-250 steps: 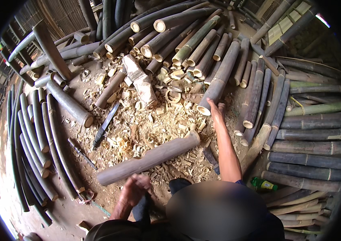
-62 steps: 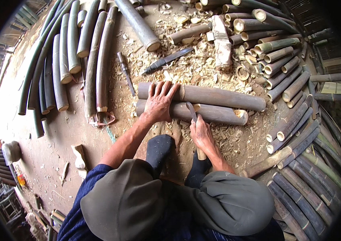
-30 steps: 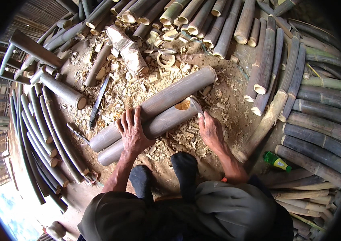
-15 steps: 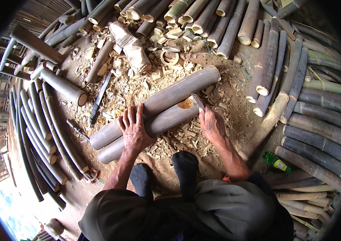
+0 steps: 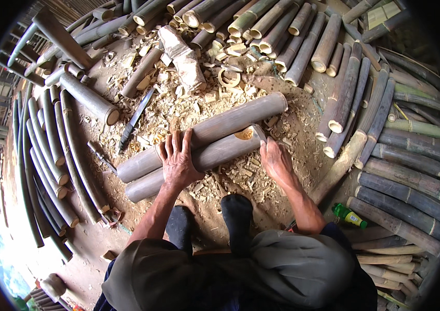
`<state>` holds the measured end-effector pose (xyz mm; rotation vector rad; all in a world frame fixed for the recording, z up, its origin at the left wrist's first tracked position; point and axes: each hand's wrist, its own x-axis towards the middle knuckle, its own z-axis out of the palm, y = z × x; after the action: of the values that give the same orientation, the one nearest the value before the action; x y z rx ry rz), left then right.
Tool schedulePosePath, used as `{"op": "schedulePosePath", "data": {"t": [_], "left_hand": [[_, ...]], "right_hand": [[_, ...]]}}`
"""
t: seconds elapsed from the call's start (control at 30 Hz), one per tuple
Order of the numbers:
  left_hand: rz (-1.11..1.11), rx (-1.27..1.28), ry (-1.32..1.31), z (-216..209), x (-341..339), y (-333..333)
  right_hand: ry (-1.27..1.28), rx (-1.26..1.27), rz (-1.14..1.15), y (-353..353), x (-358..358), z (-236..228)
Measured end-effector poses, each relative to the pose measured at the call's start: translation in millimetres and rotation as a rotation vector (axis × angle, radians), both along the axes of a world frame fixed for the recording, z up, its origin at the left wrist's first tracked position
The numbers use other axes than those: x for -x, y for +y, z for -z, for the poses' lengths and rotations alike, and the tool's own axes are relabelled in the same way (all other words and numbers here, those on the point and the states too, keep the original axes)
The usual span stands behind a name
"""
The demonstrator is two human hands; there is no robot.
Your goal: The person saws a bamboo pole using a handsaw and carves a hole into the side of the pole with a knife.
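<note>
Largest first, we see stacked bamboo poles [image 5: 406,176] filling the space well to the right of the right fingers, and a fan of bamboo poles [image 5: 52,129] well off to the left of the left fingers.

Under our hands lie two thick bamboo sections side by side, both running from near left to far right. The notched section [image 5: 222,153] is on our side, and the uncut section [image 5: 233,119] lies just past it.

The left hand [image 5: 179,166] crosses the pair near their middle, back up, fingers apart, fingertips on the uncut section and palm over the notched one. The right hand [image 5: 278,159] is nearer the notch, at the notched section's far right end, its forearm slanting in from lower right. Its fingers are curled together, seemingly clamped on a narrow dark blade [image 5: 263,137] (most of it is hidden, so we judge by the sliver showing). The cut opening [image 5: 244,134] sits just left of those fingers.

Smaller still, a machete [image 5: 136,119] lies beyond the left fingers, and a green bottle [image 5: 348,215] sits to the right of the right fingers, nearer us.
</note>
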<state>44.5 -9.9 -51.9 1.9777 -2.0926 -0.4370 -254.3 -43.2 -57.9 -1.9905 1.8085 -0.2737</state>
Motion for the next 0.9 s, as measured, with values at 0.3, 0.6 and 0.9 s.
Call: {"op": "schedulePosePath", "data": {"t": [0.3, 0.6, 0.9], "left_hand": [[-0.01, -0.017, 0.015, 2, -2, 3], [-0.009, -0.047, 0.006, 5, -4, 5], [-0.014, -0.104, -0.03, 0, -5, 6]], "right_hand": [[-0.18, 0.018, 0.02, 41, -44, 3], [-0.161, 0.013, 0.016, 35, -49, 13], [0.11, 0.226, -0.16, 31, -42, 14]]}}
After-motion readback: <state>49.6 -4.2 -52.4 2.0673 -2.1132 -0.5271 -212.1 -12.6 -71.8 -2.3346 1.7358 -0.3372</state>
